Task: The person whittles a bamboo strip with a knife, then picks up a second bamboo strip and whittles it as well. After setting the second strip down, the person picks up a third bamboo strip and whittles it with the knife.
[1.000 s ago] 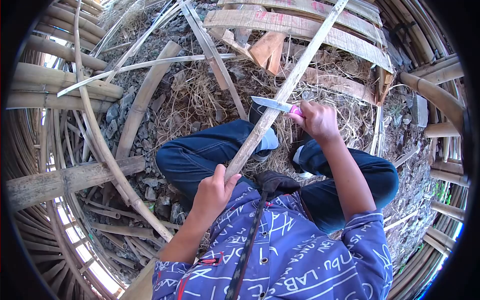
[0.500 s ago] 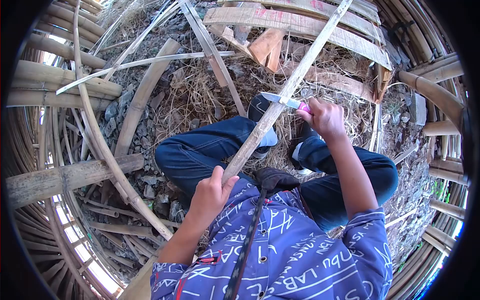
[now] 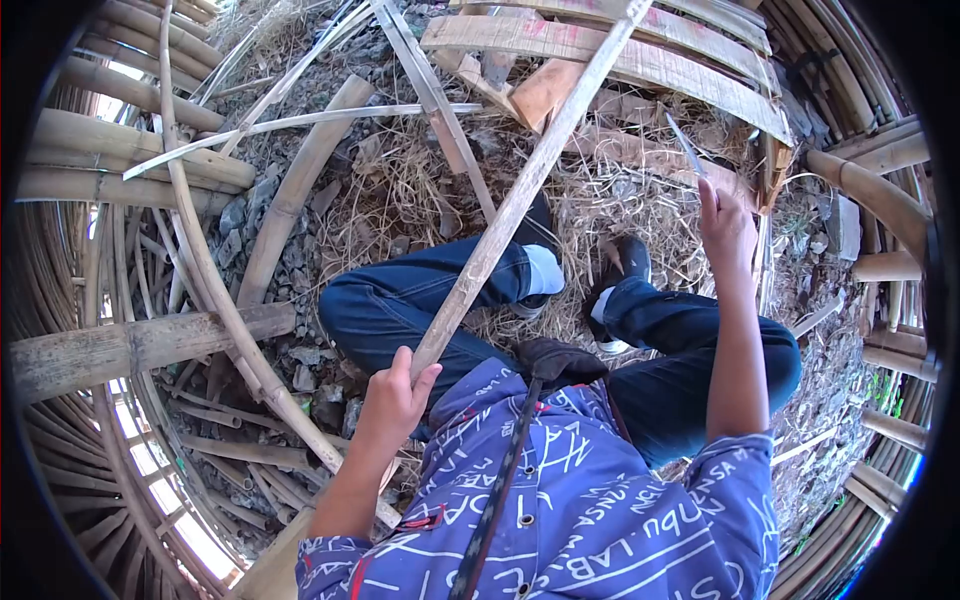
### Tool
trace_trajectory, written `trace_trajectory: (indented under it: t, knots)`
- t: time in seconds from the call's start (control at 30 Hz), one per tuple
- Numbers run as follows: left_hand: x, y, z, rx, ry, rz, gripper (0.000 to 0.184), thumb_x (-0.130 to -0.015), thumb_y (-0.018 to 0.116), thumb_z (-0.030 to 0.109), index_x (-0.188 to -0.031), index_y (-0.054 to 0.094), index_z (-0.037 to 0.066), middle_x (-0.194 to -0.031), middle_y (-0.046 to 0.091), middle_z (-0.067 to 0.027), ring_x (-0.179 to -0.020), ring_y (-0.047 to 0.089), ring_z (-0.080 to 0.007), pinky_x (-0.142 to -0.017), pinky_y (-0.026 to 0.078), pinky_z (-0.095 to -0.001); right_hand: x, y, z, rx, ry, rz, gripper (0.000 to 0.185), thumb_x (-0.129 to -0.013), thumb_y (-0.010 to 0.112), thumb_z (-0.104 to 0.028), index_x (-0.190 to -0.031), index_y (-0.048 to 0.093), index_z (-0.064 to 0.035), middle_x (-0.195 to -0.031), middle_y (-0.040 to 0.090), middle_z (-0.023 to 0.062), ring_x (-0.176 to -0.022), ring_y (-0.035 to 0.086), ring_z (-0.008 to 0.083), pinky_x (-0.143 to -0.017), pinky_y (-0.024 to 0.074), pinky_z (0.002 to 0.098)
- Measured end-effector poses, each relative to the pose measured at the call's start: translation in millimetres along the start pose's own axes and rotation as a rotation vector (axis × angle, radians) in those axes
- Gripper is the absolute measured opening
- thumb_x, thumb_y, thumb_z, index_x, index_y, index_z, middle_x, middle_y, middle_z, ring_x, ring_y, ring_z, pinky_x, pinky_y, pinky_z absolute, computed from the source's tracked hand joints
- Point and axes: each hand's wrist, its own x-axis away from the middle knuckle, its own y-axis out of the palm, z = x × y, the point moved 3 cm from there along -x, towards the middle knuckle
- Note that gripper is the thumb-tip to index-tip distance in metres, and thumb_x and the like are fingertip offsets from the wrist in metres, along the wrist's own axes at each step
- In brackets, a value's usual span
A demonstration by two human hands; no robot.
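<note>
A long, flat bamboo strip [image 3: 520,200] runs diagonally from my lap up across the wooden slats. My left hand [image 3: 395,400] is wrapped round its near end, thumb along the edge. Over to the right, my right hand [image 3: 728,225] grips a knife [image 3: 686,145] by its handle, which the fingers hide. The narrow blade points up and to the left, apart from the strip.
A slatted wooden pallet [image 3: 600,55] lies in front. Thick bamboo poles [image 3: 150,350] and a long curved pole [image 3: 215,290] are on the left. Straw and stones cover the ground around my bent legs, and bamboo walls stand on both sides.
The knife has come off the strip, and my right hand has moved right with it. The strip's far end has swung left, and my left hand has shifted slightly left and down.
</note>
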Motion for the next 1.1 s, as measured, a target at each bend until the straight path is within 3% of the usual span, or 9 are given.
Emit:
trace_trajectory:
  t: [0.07,0.2,0.33,0.47,0.5,0.77,0.97,1.1]
  knots:
    - [-2,0,2,0.004,0.019,0.004,0.036,-0.093,0.059,0.030,-0.083,0.043,-0.001,-0.057,0.053,-0.0242,-0.060,0.057,-0.0448,-0.046,0.041,-0.0459,8,-11,-5,-0.076,0.071,-0.027,0.050,-0.094,0.047,-0.052,-0.084,0.069,-0.0084,-0.068,0.062,0.0208,-0.071,0.062,0.0413,-0.064,0.0472,0.0483]
    - [-11,5,9,0.000,0.063,0.011,0.036,-0.093,0.060,0.029,-0.083,0.044,-0.001,-0.056,0.053,-0.0239,-0.058,0.058,-0.0440,-0.046,0.041,-0.0459,33,-17,-55,-0.359,0.095,-0.156,0.043,-0.093,0.051,-0.050,-0.092,0.071,-0.0112,-0.065,0.062,0.0172,-0.062,0.061,0.0382,-0.058,0.0461,0.0451]
    - [-18,12,11,0.033,0.050,0.006,0.035,-0.092,0.060,0.029,-0.082,0.045,-0.001,-0.056,0.053,-0.0237,-0.057,0.058,-0.0434,-0.046,0.041,-0.0462,78,-8,-117,-0.523,-0.212,-0.248,0.038,-0.092,0.059,-0.037,-0.076,0.063,-0.0031,-0.056,0.055,0.0154,-0.049,0.055,0.0310,-0.051,0.0436,0.0418]
    - [-22,17,23,0.015,0.123,0.041,0.035,-0.092,0.061,0.029,-0.081,0.046,0.000,-0.054,0.053,-0.0226,-0.056,0.058,-0.0423,-0.045,0.041,-0.0458,104,3,-158,-0.549,-0.423,-0.310,0.038,-0.089,0.062,-0.036,-0.068,0.058,-0.0044,-0.057,0.056,0.0169,-0.056,0.058,0.0383,-0.051,0.0457,0.0444]
    - [-22,18,26,0.010,0.132,0.033,0.035,-0.092,0.061,0.029,-0.080,0.046,0.000,-0.054,0.053,-0.0223,-0.055,0.058,-0.0420,-0.045,0.041,-0.0455,107,10,-162,-0.497,-0.475,-0.290,0.042,-0.088,0.060,-0.043,-0.068,0.060,-0.0067,-0.055,0.059,0.0143,-0.053,0.061,0.0344,-0.050,0.0488,0.0449]
    - [-16,29,29,0.080,0.122,0.000,0.035,-0.092,0.061,0.028,-0.079,0.045,0.000,-0.054,0.052,-0.0219,-0.055,0.058,-0.0415,-0.045,0.041,-0.0448,89,30,-132,-0.327,-0.582,-0.130,0.044,-0.087,0.059,-0.048,-0.066,0.056,-0.0100,-0.052,0.057,0.0102,-0.045,0.059,0.0299,-0.042,0.0459,0.0400]
    - [-12,22,23,0.120,0.074,0.009,0.037,-0.092,0.061,0.030,-0.081,0.045,-0.001,-0.056,0.054,-0.0233,-0.058,0.059,-0.0427,-0.046,0.042,-0.0445,48,39,-81,-0.228,-0.335,-0.101,0.032,-0.088,0.061,-0.043,-0.080,0.067,-0.0120,-0.057,0.061,0.0115,-0.050,0.062,0.0304,-0.045,0.0488,0.0403]
    - [-17,20,20,0.098,0.059,-0.053,0.037,-0.092,0.061,0.031,-0.082,0.046,-0.001,-0.058,0.055,-0.0236,-0.058,0.059,-0.0424,-0.047,0.043,-0.0439,55,22,-89,-0.284,-0.308,-0.105,0.036,-0.088,0.061,-0.042,-0.072,0.064,-0.0093,-0.054,0.058,0.0131,-0.051,0.060,0.0336,-0.045,0.0472,0.0427]
